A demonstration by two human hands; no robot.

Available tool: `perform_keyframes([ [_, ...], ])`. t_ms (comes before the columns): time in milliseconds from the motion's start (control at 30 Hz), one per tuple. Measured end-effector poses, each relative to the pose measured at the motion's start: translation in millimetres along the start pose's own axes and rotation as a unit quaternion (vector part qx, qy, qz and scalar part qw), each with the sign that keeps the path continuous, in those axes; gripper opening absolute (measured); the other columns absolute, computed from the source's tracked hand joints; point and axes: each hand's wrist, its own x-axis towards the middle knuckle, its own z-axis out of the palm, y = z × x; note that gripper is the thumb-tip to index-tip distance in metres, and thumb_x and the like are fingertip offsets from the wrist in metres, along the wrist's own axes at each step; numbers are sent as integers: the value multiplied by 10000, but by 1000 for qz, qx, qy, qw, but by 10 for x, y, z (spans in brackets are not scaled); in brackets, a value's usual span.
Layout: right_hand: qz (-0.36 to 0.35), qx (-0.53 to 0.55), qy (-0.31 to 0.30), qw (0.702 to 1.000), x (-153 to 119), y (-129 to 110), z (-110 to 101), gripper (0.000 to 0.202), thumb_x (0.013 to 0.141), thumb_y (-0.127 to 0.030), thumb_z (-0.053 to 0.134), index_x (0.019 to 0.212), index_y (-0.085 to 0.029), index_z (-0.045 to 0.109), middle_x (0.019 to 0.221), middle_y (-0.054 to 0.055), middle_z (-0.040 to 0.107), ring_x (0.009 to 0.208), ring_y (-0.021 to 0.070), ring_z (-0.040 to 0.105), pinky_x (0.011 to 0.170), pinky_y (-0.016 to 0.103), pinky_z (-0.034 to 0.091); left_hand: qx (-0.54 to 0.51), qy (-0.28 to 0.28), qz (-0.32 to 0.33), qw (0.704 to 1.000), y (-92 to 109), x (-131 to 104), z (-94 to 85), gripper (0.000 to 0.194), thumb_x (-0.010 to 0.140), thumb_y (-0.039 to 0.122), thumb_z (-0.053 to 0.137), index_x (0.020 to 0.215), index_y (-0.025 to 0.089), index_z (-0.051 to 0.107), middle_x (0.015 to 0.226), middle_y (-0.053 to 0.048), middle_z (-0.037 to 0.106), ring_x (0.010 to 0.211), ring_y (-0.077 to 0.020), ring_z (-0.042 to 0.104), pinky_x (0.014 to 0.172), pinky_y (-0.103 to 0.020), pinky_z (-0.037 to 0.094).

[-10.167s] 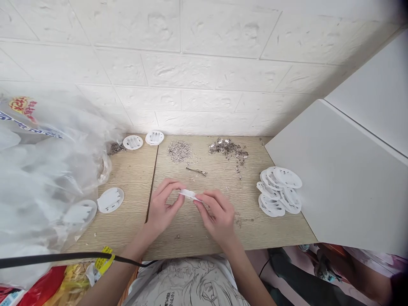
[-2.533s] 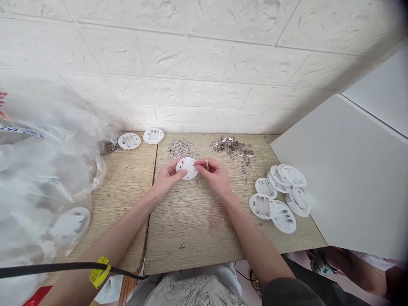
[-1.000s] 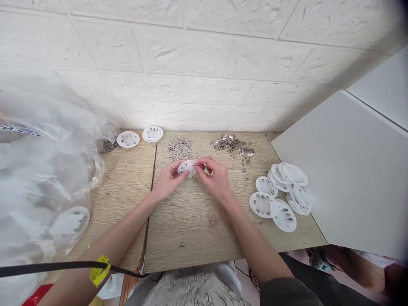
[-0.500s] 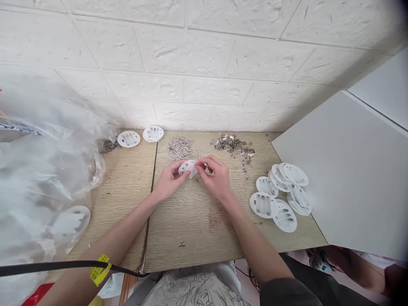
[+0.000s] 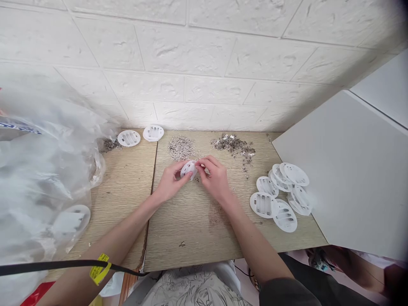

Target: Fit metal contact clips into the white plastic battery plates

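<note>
Near the middle of the wooden table, my left hand (image 5: 171, 182) grips a white round plastic piece (image 5: 188, 169) by its left side, thumb over the front. My right hand (image 5: 214, 175) is at the right edge of that piece, thumb and index finger pinched together; whatever is between those fingertips is too small to make out. Just behind the hands lies a pile of small light metal parts (image 5: 181, 147). Farther right is a looser, darker heap of metal parts (image 5: 234, 145).
Several white round pieces (image 5: 263, 205) lie overlapping at the right, beside a grey panel (image 5: 347, 170). Two more (image 5: 128, 138) sit near the brick wall. Clear plastic bags (image 5: 47, 170) fill the left side. A black cable (image 5: 63, 265) crosses the lower left.
The white piece has turned slightly and looks narrower, shifted a little right. My right hand's fingers have closed in at its edge, and that hand has moved slightly left.
</note>
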Motion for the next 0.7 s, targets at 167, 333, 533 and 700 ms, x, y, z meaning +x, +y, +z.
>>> perform_keyframes([
  [167, -4, -4, 7, 1000, -6, -24, 16, 134, 876, -124, 498, 845, -188, 611, 835, 68, 634, 770, 166, 598, 692, 297, 510, -29, 22, -24, 999, 2, 10, 11, 362, 793, 343, 656, 1109, 167, 669, 1065, -80, 697, 932, -187, 644, 807, -307, 539],
  [333, -9, 9, 42, 999, 11, -93, -31, 121, 865, -121, 504, 843, -191, 600, 819, 58, 617, 771, 160, 589, 671, 291, 501, -54, 59, -55, 995, -5, 32, 9, 393, 762, 352, 678, 1098, 149, 666, 1047, -87, 715, 917, -200, 665, 810, -329, 550],
  [533, 56, 48, 33, 997, 36, -97, -65, 106, 844, -137, 538, 794, -196, 610, 781, 25, 636, 667, 133, 556, 610, 275, 466, -48, 47, -36, 997, -16, 37, 3, 340, 762, 335, 680, 1052, 157, 684, 1029, -81, 714, 898, -185, 650, 817, -320, 531],
  [700, 62, 54, 17, 996, 34, -89, -70, 100, 819, -128, 548, 775, -193, 610, 753, 20, 626, 653, 133, 544, 607, 274, 451, -38, 45, -27, 998, -4, 28, 4, 322, 771, 328, 677, 1050, 168, 689, 1013, -78, 713, 892, -185, 645, 799, -315, 523],
])
